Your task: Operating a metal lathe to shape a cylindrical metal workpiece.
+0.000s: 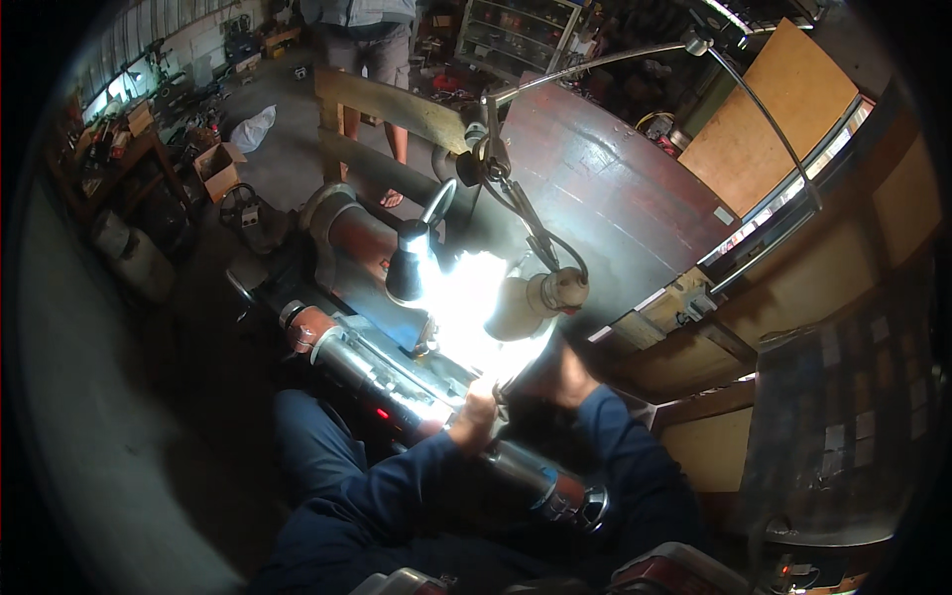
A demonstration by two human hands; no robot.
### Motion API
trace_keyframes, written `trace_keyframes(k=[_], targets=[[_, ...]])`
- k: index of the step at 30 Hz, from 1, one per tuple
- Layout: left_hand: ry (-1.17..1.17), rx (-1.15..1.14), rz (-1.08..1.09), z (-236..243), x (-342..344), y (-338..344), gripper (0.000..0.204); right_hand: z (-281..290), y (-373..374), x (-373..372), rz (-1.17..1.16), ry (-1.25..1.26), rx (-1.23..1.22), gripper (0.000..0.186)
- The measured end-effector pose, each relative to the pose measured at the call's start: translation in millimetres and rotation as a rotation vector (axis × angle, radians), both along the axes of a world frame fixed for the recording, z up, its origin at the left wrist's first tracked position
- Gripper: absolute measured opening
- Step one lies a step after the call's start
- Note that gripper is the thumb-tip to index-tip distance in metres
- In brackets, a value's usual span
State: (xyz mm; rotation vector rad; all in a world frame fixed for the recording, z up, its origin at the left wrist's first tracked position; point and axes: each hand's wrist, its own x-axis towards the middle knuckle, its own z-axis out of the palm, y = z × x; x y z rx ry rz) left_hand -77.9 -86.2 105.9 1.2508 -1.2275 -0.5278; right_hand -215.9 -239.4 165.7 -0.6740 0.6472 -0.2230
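Observation:
My left hand (476, 419) is closed, close to the edge of a very bright glare. A small dark piece shows beside its fingers, but what it grips I cannot make out. On the other side of the glare is my right hand (569, 379), partly in shadow, its fingers hidden. Both hands are above a machine with a long shiny metal cylinder (382, 385) that runs diagonally under my left wrist. Two lamps shine down over the work: one with a dark conical shade (404, 268), the other a pale lamp head (535, 303) on a jointed arm.
A dark reddish panel (615, 164) and a tan board (766, 104) stand beyond the lamps. Behind a wooden rail (407, 111) stands another person (369, 55). On the left floor are an open cardboard box (218, 171) and a white plastic bag (254, 129).

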Motion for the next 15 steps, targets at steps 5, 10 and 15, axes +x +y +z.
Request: trace_keyframes(k=[5,10,15], targets=[[-0.031,-0.059,-0.002,0,0,-7,0.038,-34,-13,-11,-0.047,-0.011,-0.034,0.067],[0.578,0.114,-0.065,-85,-17,-22,0.028,-64,-12,-33,0.154,0.72,-1.578,0.108],[0.964,0.235,-0.024,-75,-24,-25,0.029,-63,-12,-20,-0.363,0.351,-1.506,0.09]])
